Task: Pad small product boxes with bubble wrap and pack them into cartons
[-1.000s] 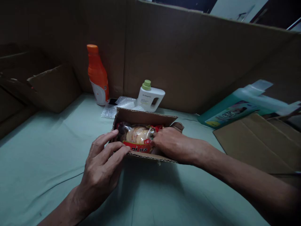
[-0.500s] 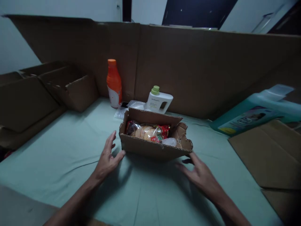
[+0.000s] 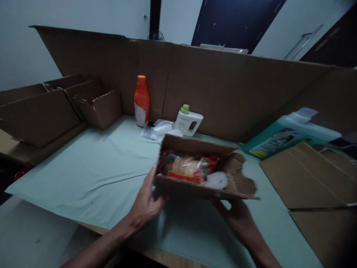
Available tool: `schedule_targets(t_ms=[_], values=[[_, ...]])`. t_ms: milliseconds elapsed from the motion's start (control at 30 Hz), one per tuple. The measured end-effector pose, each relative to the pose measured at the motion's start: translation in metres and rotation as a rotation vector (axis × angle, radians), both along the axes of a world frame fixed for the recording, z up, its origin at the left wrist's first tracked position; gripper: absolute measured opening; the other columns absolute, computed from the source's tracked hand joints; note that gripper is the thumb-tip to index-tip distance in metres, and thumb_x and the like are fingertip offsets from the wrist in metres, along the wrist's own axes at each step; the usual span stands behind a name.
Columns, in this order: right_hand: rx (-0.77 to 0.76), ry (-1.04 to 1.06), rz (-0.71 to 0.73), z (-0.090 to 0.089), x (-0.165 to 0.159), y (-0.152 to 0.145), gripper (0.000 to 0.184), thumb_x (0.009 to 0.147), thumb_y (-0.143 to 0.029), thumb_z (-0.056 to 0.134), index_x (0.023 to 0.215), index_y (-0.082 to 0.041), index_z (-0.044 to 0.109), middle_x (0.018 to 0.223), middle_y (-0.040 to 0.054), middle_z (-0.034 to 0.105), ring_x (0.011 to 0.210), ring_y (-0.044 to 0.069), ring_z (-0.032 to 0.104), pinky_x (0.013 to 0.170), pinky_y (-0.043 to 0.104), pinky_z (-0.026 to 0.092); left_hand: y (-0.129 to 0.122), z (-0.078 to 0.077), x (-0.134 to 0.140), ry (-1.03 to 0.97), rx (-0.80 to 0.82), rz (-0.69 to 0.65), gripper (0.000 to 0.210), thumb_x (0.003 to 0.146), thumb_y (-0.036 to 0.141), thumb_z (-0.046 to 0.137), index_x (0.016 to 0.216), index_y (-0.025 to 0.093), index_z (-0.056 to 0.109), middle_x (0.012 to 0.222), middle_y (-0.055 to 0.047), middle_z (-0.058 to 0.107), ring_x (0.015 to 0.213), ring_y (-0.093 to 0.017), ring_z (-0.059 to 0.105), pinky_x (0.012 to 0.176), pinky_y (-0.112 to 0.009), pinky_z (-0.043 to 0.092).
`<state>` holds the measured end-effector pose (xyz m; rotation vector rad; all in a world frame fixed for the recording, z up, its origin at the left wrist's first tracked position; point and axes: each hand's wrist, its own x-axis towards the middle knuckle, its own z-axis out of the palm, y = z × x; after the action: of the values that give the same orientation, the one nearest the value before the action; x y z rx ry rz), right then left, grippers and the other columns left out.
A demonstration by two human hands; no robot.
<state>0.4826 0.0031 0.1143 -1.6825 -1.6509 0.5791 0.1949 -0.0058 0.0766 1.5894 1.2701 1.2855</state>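
holding an open box over the green cloth between left hand, fingers pressed along one end, and right hand, curled underneath with tips hidden, risking a spill of snack packet or whitish item past the ragged flap if tipped rightward.

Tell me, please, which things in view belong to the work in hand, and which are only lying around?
In the work:
- small open box, between the left hand and right hand
- food packet and white item inside it

Lying around:
- orange bottle
- green-capped white bottle
- bubble wrap
- teal jug
- boxes at left
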Motion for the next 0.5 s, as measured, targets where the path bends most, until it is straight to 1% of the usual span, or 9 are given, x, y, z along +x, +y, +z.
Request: schedule_targets(t_ms=[67,133,167,200,267,367,433,500], values=[[0.024,0.039,0.17,-0.008,-0.036,0.002,0.032,0.081,-0.044,0.064,0.101,-0.02,0.069,0.102,0.0124,0.077,0.097,0.031,0.072,0.083,0.045,0.059,-0.023,-0.009,-0.031,-0.006,-0.079,0.142,0.066,0.087,0.032,0.064,0.149,0.023,0.042,0.129,-0.012,0.065,0.118,-0.027,0.065,0.097,-0.041,0.056],[0.053,0.079,0.275,-0.009,-0.066,0.018,0.03,0.082,-0.041,0.063,0.101,-0.018,0.068,0.103,0.012,0.077,0.093,0.028,0.072,0.082,0.043,0.059,-0.031,-0.008,-0.052,-0.021,-0.105,0.273,0.068,0.086,0.033,0.065,0.149,0.024,0.04,0.126,-0.011,0.066,0.114,-0.026,0.066,0.092,-0.038,0.058],[0.06,0.096,0.289,-0.008,-0.074,0.027,0.03,0.081,-0.041,0.064,0.099,-0.017,0.067,0.1,0.0119,0.077,0.088,0.027,0.071,0.078,0.041,0.059,-0.031,-0.006,-0.056,-0.024,-0.099,0.307,0.071,0.086,0.033,0.065,0.15,0.024,0.038,0.128,-0.011,0.065,0.115,-0.026,0.066,0.093,-0.038,0.058],[0.059,0.107,0.285,-0.007,-0.076,0.035,0.029,0.079,-0.042,0.065,0.095,-0.017,0.067,0.096,0.0115,0.076,0.083,0.026,0.071,0.075,0.04,0.059,-0.029,-0.005,-0.056,-0.024,-0.083,0.318,0.074,0.085,0.033,0.066,0.152,0.024,0.035,0.132,-0.012,0.063,0.117,-0.026,0.065,0.094,-0.039,0.057],[0.041,0.096,0.248,-0.005,-0.068,0.045,0.028,0.077,-0.044,0.067,0.089,-0.018,0.065,0.087,0.01,0.076,0.077,0.025,0.07,0.068,0.037,0.058,-0.025,-0.005,-0.046,-0.02,-0.05,0.281,0.079,0.085,0.03,0.066,0.155,0.024,0.031,0.139,-0.014,0.059,0.121,-0.027,0.063,0.098,-0.04,0.056],[-0.026,0.041,0.212,-0.007,-0.045,0.053,0.029,0.074,-0.045,0.069,0.088,-0.02,0.064,0.083,0.0085,0.075,0.071,0.025,0.07,0.063,0.037,0.058,-0.02,-0.015,-0.029,-0.011,-0.026,0.231,0.083,0.084,0.024,0.063,0.158,0.024,0.026,0.144,-0.016,0.056,0.128,-0.029,0.059,0.104,-0.045,0.053],[-0.077,0.011,0.24,-0.011,-0.043,0.063,0.029,0.073,-0.045,0.07,0.087,-0.021,0.064,0.08,0.0078,0.075,0.066,0.025,0.07,0.061,0.037,0.058,-0.017,-0.023,-0.03,0.0,-0.018,0.272,0.085,0.084,0.022,0.063,0.159,0.024,0.025,0.145,-0.016,0.055,0.131,-0.03,0.057,0.108,-0.049,0.05],[-0.091,0.024,0.318,-0.012,-0.065,0.079,0.03,0.073,-0.044,0.07,0.09,-0.02,0.064,0.081,0.0078,0.074,0.066,0.025,0.069,0.06,0.036,0.058,-0.014,-0.029,-0.045,0.003,-0.011,0.373,0.084,0.084,0.022,0.063,0.159,0.025,0.026,0.147,-0.016,0.053,0.134,-0.031,0.055,0.111,-0.051,0.048]])
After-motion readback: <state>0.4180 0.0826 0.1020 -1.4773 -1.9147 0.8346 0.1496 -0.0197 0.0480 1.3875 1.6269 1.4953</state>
